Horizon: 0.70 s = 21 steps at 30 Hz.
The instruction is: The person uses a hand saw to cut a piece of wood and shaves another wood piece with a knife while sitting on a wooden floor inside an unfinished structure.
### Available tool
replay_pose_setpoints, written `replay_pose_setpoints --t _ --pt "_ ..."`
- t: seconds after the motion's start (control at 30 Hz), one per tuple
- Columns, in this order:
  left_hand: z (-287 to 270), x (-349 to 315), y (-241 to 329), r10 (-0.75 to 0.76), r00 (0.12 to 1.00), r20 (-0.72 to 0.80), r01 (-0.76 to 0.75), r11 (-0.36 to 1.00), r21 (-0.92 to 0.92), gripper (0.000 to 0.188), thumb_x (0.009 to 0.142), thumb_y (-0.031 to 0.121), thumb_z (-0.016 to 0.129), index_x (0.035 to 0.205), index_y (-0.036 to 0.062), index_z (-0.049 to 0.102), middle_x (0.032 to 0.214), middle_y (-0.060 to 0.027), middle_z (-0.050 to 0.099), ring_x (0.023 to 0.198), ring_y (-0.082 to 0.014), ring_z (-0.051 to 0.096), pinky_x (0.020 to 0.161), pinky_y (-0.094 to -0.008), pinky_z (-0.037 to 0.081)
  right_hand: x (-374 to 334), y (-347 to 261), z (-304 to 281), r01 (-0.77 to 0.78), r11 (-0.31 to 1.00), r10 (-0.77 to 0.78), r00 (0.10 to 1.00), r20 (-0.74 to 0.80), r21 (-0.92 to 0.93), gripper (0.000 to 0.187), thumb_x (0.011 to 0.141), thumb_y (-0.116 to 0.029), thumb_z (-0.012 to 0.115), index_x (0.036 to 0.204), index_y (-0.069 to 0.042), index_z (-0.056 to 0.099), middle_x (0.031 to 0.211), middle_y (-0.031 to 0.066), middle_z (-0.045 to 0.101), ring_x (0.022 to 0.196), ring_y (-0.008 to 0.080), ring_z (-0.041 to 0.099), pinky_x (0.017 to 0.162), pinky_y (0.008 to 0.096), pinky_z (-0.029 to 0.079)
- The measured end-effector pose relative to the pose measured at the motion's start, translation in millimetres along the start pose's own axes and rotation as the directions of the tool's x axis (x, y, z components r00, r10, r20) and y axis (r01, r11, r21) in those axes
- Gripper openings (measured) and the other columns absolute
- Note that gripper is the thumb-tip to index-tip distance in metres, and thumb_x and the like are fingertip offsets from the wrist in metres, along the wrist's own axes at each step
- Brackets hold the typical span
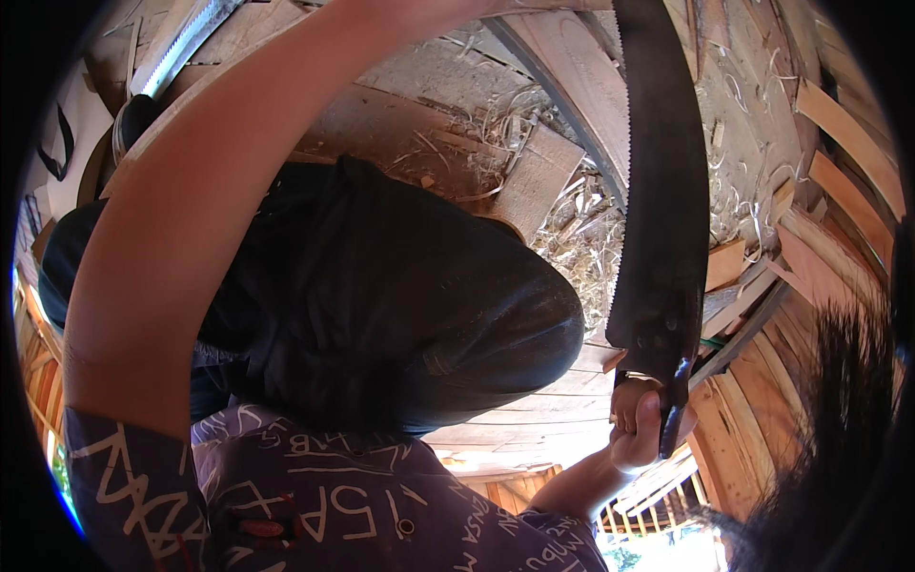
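Note:
My right hand (637, 419) is closed around the handle of a hand saw (662, 191). Its long, dark, slightly curved blade stands upright in the picture and runs past the top edge. The teeth are on the blade's left side. Bare and bent, my left forearm (191, 200) reaches from the lower left up to the top, where the hand lies beyond the edge. My dark-trousered leg (448, 296) is bent in the middle, left of the blade.
Curly wood shavings (586, 248) and offcuts lie on the plank floor. A plank (572, 76) lies behind the saw. Another saw blade (191, 40), pale and toothed, is at the upper left. Curved boards (853, 129) line the right side. Dark hair-like strands (848, 410) blur the right edge.

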<state>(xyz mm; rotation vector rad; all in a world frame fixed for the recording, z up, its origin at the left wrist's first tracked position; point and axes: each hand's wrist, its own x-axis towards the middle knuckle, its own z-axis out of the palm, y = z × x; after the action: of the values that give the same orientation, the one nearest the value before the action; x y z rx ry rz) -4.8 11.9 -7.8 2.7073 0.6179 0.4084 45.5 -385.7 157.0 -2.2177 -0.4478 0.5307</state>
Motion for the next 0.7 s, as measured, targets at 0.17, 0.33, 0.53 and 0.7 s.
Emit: replay_pose_setpoints --t 0.17,0.33,0.53,0.7 --pt "1.9 6.2 5.0 0.013 0.999 0.046 -0.013 1.000 -0.008 0.033 0.092 0.029 0.054 0.077 0.0020 0.064 0.070 -0.0207 0.063 0.077 -0.0369 0.061 0.074 -0.0466 0.051 10.2 -1.7 22.5 0.196 0.963 -0.162 0.969 0.184 -0.183 0.032 0.088 -0.030 0.059 0.074 -0.001 0.063 0.055 0.0048 0.055 0.044 0.0100 0.046 0.042 0.0258 0.030" --pt "0.0 -1.2 5.8 0.010 1.000 -0.003 -0.010 1.000 -0.017 0.031 0.092 0.028 0.054 0.077 0.0021 0.064 0.071 -0.0197 0.063 0.077 -0.0362 0.062 0.074 -0.0463 0.051 34.3 2.5 27.3 0.144 0.982 -0.154 0.985 0.075 0.119 0.035 0.089 -0.016 0.052 0.059 -0.001 0.047 0.042 0.0002 0.034 0.036 0.0076 0.030 0.038 0.0248 0.022" --pt "5.8 13.3 6.9 0.018 0.999 0.039 -0.018 1.000 -0.021 0.033 0.092 0.029 0.052 0.079 0.0017 0.063 0.072 -0.0204 0.063 0.078 -0.0373 0.061 0.075 -0.0470 0.051 67.5 5.1 64.1 0.223 0.974 -0.218 0.971 0.099 -0.037 0.034 0.085 -0.016 0.057 0.055 -0.002 0.051 0.044 -0.0009 0.038 0.038 0.0088 0.032 0.041 0.0260 0.019" --pt "-6.1 2.5 3.0 -0.022 1.000 0.019 0.022 1.000 -0.002 0.035 0.093 0.031 0.051 0.079 0.0013 0.063 0.071 -0.0225 0.061 0.077 -0.0386 0.061 0.074 -0.0478 0.050 90.6 1.3 53.4 0.021 0.973 -0.045 0.994 0.097 0.229 0.028 0.087 -0.012 0.056 0.062 -0.003 0.049 0.046 -0.0017 0.033 0.038 0.0068 0.030 0.038 0.0255 0.018"
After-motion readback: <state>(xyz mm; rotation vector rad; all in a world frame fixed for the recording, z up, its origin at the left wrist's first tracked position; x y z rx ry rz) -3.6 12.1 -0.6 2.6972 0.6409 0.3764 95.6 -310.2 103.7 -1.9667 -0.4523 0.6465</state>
